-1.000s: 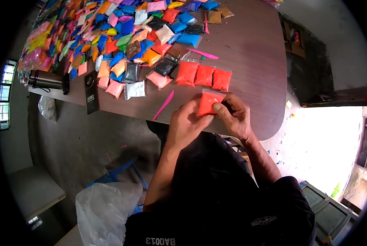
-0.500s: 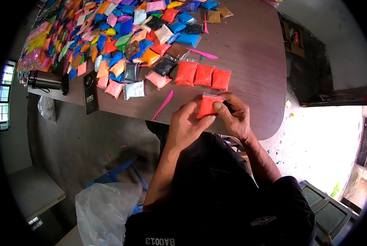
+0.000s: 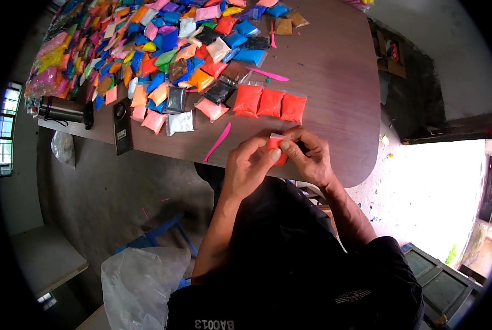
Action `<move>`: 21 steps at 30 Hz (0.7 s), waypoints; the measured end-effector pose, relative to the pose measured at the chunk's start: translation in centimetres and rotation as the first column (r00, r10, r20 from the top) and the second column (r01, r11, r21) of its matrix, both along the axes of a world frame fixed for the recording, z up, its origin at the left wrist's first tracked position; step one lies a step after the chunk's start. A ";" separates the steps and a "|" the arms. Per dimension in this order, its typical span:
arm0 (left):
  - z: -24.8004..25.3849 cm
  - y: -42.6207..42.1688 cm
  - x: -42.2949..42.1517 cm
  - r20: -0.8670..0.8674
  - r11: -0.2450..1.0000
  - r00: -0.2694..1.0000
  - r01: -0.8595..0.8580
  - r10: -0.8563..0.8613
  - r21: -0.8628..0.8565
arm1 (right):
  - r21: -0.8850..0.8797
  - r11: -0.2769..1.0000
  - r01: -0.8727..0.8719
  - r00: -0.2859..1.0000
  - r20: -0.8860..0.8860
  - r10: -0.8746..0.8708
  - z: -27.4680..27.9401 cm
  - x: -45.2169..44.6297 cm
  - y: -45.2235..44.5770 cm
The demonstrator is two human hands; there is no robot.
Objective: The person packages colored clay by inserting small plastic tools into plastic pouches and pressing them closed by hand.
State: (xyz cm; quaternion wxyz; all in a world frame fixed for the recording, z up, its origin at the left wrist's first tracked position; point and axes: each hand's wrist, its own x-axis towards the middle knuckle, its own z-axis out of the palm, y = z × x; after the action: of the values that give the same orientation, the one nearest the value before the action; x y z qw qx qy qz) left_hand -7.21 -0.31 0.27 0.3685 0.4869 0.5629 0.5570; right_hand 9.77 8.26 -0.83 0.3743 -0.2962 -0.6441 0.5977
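Note:
At the table's near edge, both my hands grip one small clear packet of red-orange clay (image 3: 279, 158). My left hand (image 3: 249, 166) is closed on its left side, with the thumb pressed on the front. My right hand (image 3: 312, 157) pinches it near the top with thumb and fingers. Parts of the packet are hidden behind the thumbs. Just beyond my hands lie several filled red-orange packets (image 3: 271, 103) in a row, side by side. Left of my hands rests a pink plastic knife (image 3: 218, 142).
A big heap of coloured packets (image 3: 163, 55) covers the table's left and far part. More pink knives (image 3: 269, 74) lie beyond the row. A steel flask (image 3: 64, 110) and a dark phone-like slab (image 3: 122, 126) sit at the left edge. A plastic bag (image 3: 141, 286) hangs over a blue stool (image 3: 158, 231).
My left thumb has moved up onto the front of the packet, and my hands cover more of it. The packet sits slightly lower. The view has shifted slightly.

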 end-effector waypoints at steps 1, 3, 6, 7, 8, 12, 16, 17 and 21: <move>-0.3 0.0 -0.2 -0.017 1.000 1.000 -0.008 0.008 0.011 | 0.070 0.998 0.001 1.000 0.029 -0.003 0.0 0.0 0.0; -0.6 -0.4 -0.3 0.005 1.000 1.000 -0.013 0.013 -0.026 | 0.068 0.998 0.006 0.999 0.040 -0.008 0.0 -0.2 -0.1; -1.2 -0.5 -0.4 0.047 0.999 0.998 -0.029 0.030 -0.028 | 0.029 1.000 -0.004 0.996 0.090 0.001 0.5 -0.1 -0.3; -1.4 -0.5 -0.4 0.070 0.999 0.997 -0.038 0.037 0.005 | -0.010 1.000 -0.013 0.992 0.128 0.014 0.7 0.0 -0.3; -1.6 -0.6 -0.4 0.067 0.999 0.997 -0.038 0.037 0.009 | -0.006 1.000 -0.013 0.992 0.126 0.014 0.5 0.0 -0.3; -0.4 -0.4 -0.2 0.113 0.998 0.992 -0.052 0.056 -0.038 | 0.057 0.998 0.002 0.997 0.082 -0.007 -0.4 0.0 -0.1; -1.5 -0.3 -0.2 0.152 0.997 0.986 -0.073 0.075 -0.015 | 0.148 0.988 -0.047 0.988 0.152 0.025 -0.1 0.1 -0.2; -2.0 -0.4 -0.2 0.147 0.997 0.986 -0.078 0.079 -0.010 | 0.152 0.987 -0.052 0.989 0.147 0.029 0.0 0.1 -0.3; -2.0 -0.3 -0.3 0.169 0.995 0.981 -0.101 0.100 -0.003 | 0.128 0.990 -0.052 0.988 0.149 0.032 -0.5 -0.1 -0.4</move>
State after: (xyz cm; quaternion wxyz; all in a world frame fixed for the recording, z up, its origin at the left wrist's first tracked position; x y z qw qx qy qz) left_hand -7.50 -0.63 -1.75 0.3850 0.4100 0.5521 0.6155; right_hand 9.66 7.85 -1.30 0.3318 -0.3003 -0.7141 0.5382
